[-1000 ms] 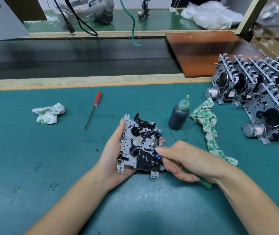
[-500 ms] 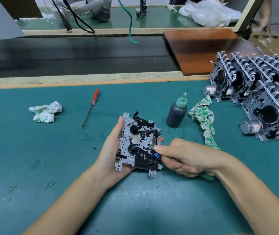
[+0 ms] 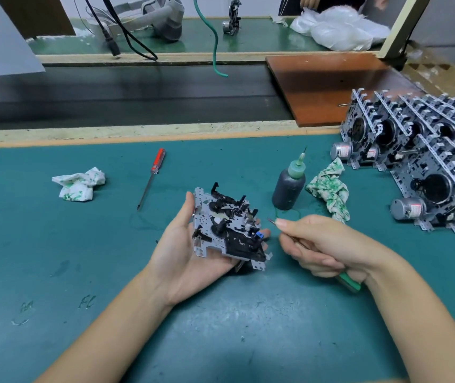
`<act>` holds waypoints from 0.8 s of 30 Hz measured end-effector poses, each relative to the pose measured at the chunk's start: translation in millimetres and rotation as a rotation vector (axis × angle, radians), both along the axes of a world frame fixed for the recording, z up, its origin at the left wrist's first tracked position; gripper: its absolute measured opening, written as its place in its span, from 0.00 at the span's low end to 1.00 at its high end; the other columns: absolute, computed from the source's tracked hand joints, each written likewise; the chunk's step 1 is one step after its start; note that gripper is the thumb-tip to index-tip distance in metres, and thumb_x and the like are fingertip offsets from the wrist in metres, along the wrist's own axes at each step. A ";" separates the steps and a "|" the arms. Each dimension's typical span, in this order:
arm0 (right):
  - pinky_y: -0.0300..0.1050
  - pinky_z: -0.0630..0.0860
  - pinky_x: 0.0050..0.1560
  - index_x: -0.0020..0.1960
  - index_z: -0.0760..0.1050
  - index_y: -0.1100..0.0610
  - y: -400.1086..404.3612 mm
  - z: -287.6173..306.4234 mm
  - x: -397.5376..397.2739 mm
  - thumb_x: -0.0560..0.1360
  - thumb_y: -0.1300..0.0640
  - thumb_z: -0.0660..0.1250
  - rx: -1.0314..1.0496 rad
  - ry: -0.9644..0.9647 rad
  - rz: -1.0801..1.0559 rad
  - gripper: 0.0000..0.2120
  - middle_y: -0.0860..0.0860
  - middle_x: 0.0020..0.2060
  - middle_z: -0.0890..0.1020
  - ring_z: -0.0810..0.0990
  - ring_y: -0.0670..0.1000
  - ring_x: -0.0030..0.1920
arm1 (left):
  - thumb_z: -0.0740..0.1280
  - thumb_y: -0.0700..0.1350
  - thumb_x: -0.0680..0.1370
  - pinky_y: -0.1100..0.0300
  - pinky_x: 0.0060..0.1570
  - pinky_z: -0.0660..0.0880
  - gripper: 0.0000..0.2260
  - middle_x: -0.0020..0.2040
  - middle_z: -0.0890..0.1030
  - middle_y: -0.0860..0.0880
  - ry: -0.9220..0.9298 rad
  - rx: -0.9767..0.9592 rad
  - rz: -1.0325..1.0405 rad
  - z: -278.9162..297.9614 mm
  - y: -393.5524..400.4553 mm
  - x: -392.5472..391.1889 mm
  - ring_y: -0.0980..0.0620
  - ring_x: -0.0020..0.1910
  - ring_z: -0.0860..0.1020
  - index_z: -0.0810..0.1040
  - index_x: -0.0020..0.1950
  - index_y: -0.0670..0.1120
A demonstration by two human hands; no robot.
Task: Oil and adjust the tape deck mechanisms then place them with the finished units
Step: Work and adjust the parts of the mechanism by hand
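Observation:
A grey and black tape deck mechanism (image 3: 227, 226) lies face up in my left hand (image 3: 185, 252), whose fingers curl under and round its far edge. My right hand (image 3: 323, 246) grips a thin green-handled screwdriver (image 3: 349, 281); its metal tip pokes out past my thumb, a short gap right of the mechanism. A dark oil bottle (image 3: 288, 187) with a green needle nozzle stands upright just behind. Rows of finished units (image 3: 425, 161) stand stacked at the right of the green table (image 3: 110, 244).
A red-handled screwdriver (image 3: 151, 176) lies behind my left hand. One crumpled green-stained tissue (image 3: 78, 183) sits at the left, another (image 3: 330, 189) beside the bottle. A brown board (image 3: 328, 84) and a dark conveyor belt (image 3: 127, 92) lie beyond the table's far edge.
My right hand has drawn the green-handled screwdriver back to the right, off the mechanism. My left hand has tilted the mechanism flatter on the palm.

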State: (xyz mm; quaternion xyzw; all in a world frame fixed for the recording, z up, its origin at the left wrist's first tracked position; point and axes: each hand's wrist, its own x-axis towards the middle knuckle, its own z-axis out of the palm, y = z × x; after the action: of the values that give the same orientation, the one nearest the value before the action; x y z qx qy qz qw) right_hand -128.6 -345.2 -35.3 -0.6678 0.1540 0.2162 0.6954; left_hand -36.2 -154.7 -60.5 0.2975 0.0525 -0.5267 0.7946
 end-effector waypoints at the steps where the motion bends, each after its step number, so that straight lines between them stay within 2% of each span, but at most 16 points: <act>1: 0.27 0.52 0.19 0.26 0.69 0.57 0.3 -0.1 -0.3 0.75 0.46 0.58 0.006 0.004 -0.005 0.23 0.49 0.13 0.59 0.52 0.43 0.13 | 0.53 0.65 0.78 0.42 0.60 0.69 0.35 0.64 0.74 0.32 -0.005 0.000 -0.005 0.7 -0.2 0.0 0.30 0.61 0.74 0.70 0.67 0.35; 6: 0.28 0.53 0.19 0.24 0.72 0.54 0.6 -1.5 -0.6 0.79 0.48 0.56 -0.028 -0.014 -0.034 0.26 0.49 0.13 0.60 0.52 0.44 0.14 | 0.52 0.65 0.78 0.40 0.61 0.70 0.36 0.63 0.75 0.33 -0.010 -0.018 -0.029 0.3 0.4 2.6 0.32 0.61 0.74 0.72 0.65 0.34; 8: 0.32 0.55 0.19 0.26 0.74 0.54 1.5 -2.2 0.3 0.80 0.47 0.55 -0.166 -0.098 -0.065 0.26 0.50 0.14 0.63 0.55 0.45 0.15 | 0.52 0.65 0.78 0.37 0.62 0.70 0.35 0.64 0.75 0.34 -0.035 -0.033 -0.084 -1.7 2.6 4.6 0.32 0.63 0.74 0.75 0.65 0.36; 10: 0.38 0.63 0.22 0.30 0.78 0.53 3.7 -3.3 0.4 0.80 0.46 0.56 -0.476 -0.241 -0.102 0.25 0.52 0.16 0.68 0.63 0.48 0.18 | 0.52 0.64 0.78 0.36 0.62 0.68 0.32 0.66 0.74 0.36 -0.082 -0.027 -0.172 -1.7 5.3 7.9 0.33 0.64 0.72 0.78 0.63 0.40; 12: 0.43 0.69 0.33 0.37 0.80 0.49 3.6 -7.2 -0.9 0.80 0.44 0.55 -0.936 -0.335 -0.080 0.21 0.52 0.22 0.74 0.72 0.49 0.26 | 0.54 0.63 0.78 0.34 0.63 0.67 0.29 0.66 0.74 0.37 -0.134 -0.002 -0.270 0.6 8.3 10.8 0.31 0.65 0.71 0.79 0.62 0.42; 14: 0.44 0.70 0.41 0.48 0.80 0.47 6.3 -7.6 -3.6 0.80 0.47 0.55 -1.344 -0.375 -0.003 0.14 0.47 0.35 0.80 0.76 0.49 0.41 | 0.56 0.62 0.78 0.32 0.63 0.65 0.27 0.67 0.73 0.37 -0.174 0.003 -0.365 2.8 12.1 13.4 0.29 0.65 0.70 0.78 0.63 0.43; 15: 0.44 0.69 0.44 0.55 0.78 0.46 6.9 -7.2 -5.5 0.80 0.50 0.56 -1.421 -0.422 0.017 0.12 0.45 0.44 0.80 0.75 0.49 0.49 | 0.57 0.62 0.78 0.31 0.63 0.64 0.27 0.67 0.72 0.36 -0.199 -0.001 -0.412 3.4 13.8 14.1 0.28 0.65 0.69 0.78 0.64 0.43; 16: 0.44 0.67 0.48 0.61 0.75 0.47 6.1 -6.9 -7.4 0.79 0.55 0.59 -1.424 -0.478 0.036 0.13 0.45 0.50 0.78 0.72 0.49 0.54 | 0.58 0.61 0.78 0.31 0.63 0.64 0.26 0.67 0.72 0.36 -0.221 0.001 -0.449 3.8 14.9 14.3 0.28 0.65 0.69 0.77 0.64 0.43; 18: 0.41 0.64 0.53 0.66 0.71 0.49 5.1 -5.5 -14.5 0.75 0.58 0.65 -1.327 -0.575 0.111 0.20 0.46 0.54 0.74 0.69 0.48 0.57 | 0.60 0.61 0.76 0.31 0.63 0.65 0.26 0.67 0.73 0.36 -0.221 0.018 -0.501 4.1 15.6 14.4 0.29 0.64 0.71 0.77 0.65 0.43; 20: 0.42 0.65 0.55 0.67 0.71 0.51 9.0 -5.7 -25.1 0.71 0.52 0.70 -1.284 -0.603 0.235 0.25 0.46 0.55 0.74 0.69 0.48 0.56 | 0.61 0.61 0.75 0.37 0.61 0.70 0.27 0.64 0.76 0.37 -0.232 0.065 -0.518 3.3 16.0 14.0 0.33 0.61 0.75 0.77 0.65 0.44; 22: 0.41 0.66 0.52 0.62 0.75 0.54 13.5 -10.9 -34.3 0.68 0.44 0.73 -1.347 -0.641 0.278 0.26 0.47 0.51 0.78 0.74 0.50 0.53 | 0.63 0.63 0.73 0.48 0.55 0.77 0.28 0.60 0.80 0.40 -0.270 0.180 -0.511 5.7 15.0 12.8 0.40 0.56 0.80 0.79 0.62 0.44; 24: 0.41 0.65 0.47 0.52 0.78 0.56 17.0 -14.1 -39.3 0.66 0.38 0.70 -1.434 -0.718 0.224 0.24 0.48 0.43 0.80 0.78 0.52 0.45 | 0.63 0.69 0.69 0.60 0.41 0.80 0.28 0.48 0.85 0.45 -0.366 0.355 -0.506 10.6 12.9 12.3 0.49 0.45 0.84 0.86 0.48 0.47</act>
State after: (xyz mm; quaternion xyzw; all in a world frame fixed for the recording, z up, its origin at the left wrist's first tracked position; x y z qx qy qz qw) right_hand -167.9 -328.3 -49.4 -0.9913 -0.0454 -0.0945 0.0792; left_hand -23.9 -141.8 -49.9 0.5238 -0.0751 -0.6274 0.5712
